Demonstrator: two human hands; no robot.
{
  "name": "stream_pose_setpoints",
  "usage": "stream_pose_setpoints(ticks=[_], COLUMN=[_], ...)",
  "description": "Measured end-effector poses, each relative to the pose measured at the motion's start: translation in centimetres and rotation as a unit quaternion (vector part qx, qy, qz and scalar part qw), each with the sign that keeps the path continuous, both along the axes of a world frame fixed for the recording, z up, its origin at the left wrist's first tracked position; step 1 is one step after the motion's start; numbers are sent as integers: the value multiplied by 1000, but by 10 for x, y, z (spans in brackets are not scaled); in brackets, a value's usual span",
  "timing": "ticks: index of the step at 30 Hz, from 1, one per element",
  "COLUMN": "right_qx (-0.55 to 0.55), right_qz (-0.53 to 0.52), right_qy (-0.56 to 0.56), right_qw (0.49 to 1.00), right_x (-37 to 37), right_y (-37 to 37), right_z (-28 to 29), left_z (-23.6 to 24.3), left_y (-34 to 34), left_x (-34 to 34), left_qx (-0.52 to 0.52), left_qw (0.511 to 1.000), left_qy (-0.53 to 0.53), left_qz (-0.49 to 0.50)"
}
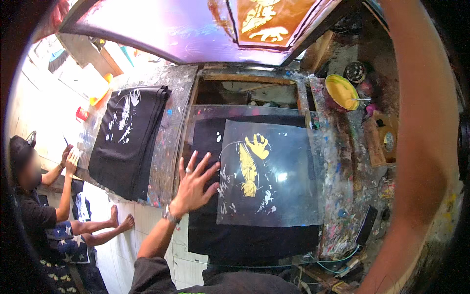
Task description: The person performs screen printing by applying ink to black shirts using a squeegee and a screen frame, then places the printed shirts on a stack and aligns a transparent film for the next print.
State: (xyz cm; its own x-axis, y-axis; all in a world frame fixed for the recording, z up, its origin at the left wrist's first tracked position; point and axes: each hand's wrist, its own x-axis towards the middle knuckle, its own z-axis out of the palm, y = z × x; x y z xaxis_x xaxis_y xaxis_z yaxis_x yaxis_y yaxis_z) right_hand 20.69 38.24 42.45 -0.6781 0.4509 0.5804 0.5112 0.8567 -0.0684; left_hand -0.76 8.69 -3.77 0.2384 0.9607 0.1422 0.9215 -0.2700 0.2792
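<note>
Head view: the left hand [196,183] lies flat with fingers [211,170] spread on the black cloth [245,235], touching the left edge of a clear film [284,186] (yellow and white print on it). Both rest on the paint-spattered worktop [338,196]. The right arm [421,147] rises at the right; its hand is out of view. A folded black stack [129,137] lies left.

A paint-spattered table [169,147] fills the middle of the frame. At its left lies a stack of black printed shirts [128,139]; at centre lies a black shirt [254,240] under a clear printed film [274,176]. At the upper right sits a yellow bowl [341,91].
</note>
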Motion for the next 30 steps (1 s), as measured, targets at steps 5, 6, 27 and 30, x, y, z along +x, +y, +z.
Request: stream_pose_setpoints(ticks=[5,6,27,30], right_qx=[37,-11,-127,-109], right_qz=[-156,-158,-110,-132], right_qy=[38,41,-93,-111], right_qw=[986,986,981,979], right_x=[13,18,51,44], right_y=[-43,-69,-355,-338], right_z=[-25,-24,-416,-418], left_z=[30,31,14,11], left_y=[-39,-38,-120,-118], left_x=[140,154,-7,-6], left_qx=[-39,-66,29,24], left_qw=[976,944,999,999], left_qy=[-212,-318,16,12], left_qz=[25,-54,22,26])
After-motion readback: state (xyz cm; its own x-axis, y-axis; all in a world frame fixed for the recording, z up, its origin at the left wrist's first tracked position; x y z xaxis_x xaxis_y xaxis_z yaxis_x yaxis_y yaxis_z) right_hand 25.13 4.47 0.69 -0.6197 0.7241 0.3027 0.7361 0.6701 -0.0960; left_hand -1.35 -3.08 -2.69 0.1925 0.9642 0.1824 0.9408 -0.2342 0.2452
